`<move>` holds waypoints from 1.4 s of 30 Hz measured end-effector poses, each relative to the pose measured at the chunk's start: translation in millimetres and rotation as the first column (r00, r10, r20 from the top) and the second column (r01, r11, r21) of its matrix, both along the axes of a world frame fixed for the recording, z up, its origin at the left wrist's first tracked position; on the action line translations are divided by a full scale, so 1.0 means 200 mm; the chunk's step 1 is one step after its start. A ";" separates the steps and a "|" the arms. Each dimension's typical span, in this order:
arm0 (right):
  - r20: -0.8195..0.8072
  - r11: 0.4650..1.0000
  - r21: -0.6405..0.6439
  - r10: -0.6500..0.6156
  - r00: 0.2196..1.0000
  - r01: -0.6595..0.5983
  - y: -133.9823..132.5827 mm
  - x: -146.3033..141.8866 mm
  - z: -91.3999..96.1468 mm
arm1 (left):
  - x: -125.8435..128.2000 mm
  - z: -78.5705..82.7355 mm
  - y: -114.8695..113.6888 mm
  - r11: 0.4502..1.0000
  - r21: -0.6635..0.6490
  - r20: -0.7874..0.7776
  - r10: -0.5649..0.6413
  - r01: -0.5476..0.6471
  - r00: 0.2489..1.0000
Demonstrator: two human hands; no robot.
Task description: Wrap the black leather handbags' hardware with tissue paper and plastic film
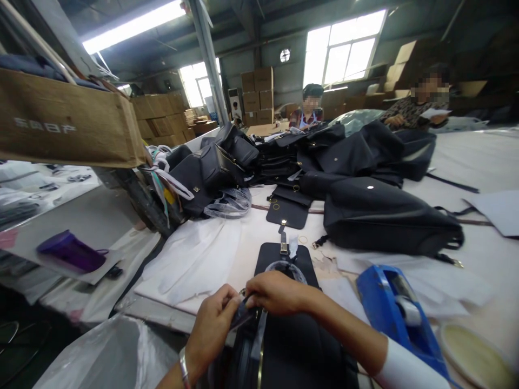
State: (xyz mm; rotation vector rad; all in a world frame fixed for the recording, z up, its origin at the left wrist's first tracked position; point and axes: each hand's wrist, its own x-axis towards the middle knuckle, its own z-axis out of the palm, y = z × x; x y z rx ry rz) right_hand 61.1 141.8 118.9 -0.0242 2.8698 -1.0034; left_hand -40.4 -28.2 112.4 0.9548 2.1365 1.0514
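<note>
A black bag (295, 346) lies at the near table edge, its flap (286, 259) with a strap and gold buckle stretched away from me. My left hand (213, 324) pinches a thin clear plastic strip at the bag's top rim. Fingers curled, my right hand (279, 292) presses on the same spot beside it. Both hands touch the bag's opening; what exactly sits between the fingertips is partly hidden.
A blue tape dispenser (395, 313) stands to the right, by a yellowish dish (474, 356). A heap of black bags (357, 178) covers the middle of the white table (478, 162). White paper sheets (194, 254) lie left. A cardboard box (65, 119) and purple object (71, 251) are far left. Two seated people work behind.
</note>
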 end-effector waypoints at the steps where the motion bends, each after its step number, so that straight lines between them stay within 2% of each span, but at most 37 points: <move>1: 0.007 1.000 0.010 -0.010 1.000 0.010 -0.01 0.00 0.00 | 0.00 0.00 0.01 1.000 -0.002 -0.001 0.000 0.000 1.000; 7: -0.083 0.996 0.089 0.006 0.997 0.002 0.09 0.06 -0.05 | -0.03 -0.04 0.00 1.000 -0.026 0.033 0.004 -0.003 0.999; 10: -0.083 0.991 0.128 -0.015 0.996 0.026 0.13 0.08 -0.10 | -0.03 -0.06 0.02 0.998 -0.058 -0.069 -0.001 -0.003 0.998; 13: -0.067 0.991 0.127 -0.028 0.997 0.037 0.09 0.05 -0.15 | -0.01 -0.07 0.07 0.995 -0.103 -0.212 -0.038 0.016 0.977; 16: -0.068 0.989 0.133 -0.052 0.996 0.060 0.06 0.03 -0.17 | 0.00 -0.09 0.13 0.989 -0.146 -0.284 -0.062 0.020 0.957; 21: -0.101 0.992 0.113 -0.052 0.994 0.064 0.10 0.11 -0.15 | 0.00 -0.12 0.16 0.982 -0.182 -0.244 -0.100 0.055 0.965; 25: -0.196 0.995 0.085 -0.043 0.980 0.061 0.14 0.17 -0.18 | -0.02 -0.14 0.14 0.984 -0.173 -0.199 -0.073 0.038 0.977; 30: -0.211 0.972 0.223 -0.028 0.977 0.076 0.13 0.13 -0.24 | -0.02 -0.15 0.18 0.988 -0.153 -0.193 -0.048 0.018 0.980; 36: -0.236 0.898 0.395 -0.106 0.966 0.194 -0.01 0.07 -0.27 | -0.02 -0.16 0.26 0.988 -0.153 -0.240 -0.070 0.033 0.968; 39: -0.245 0.908 0.364 -0.118 0.962 0.205 -0.03 0.10 -0.27 | -0.04 -0.19 0.26 0.985 -0.166 -0.233 -0.080 0.042 0.969; 42: -0.304 0.941 0.237 -0.166 0.938 0.244 0.02 0.18 -0.26 | -0.06 -0.20 0.24 0.984 -0.171 -0.205 -0.073 0.038 0.976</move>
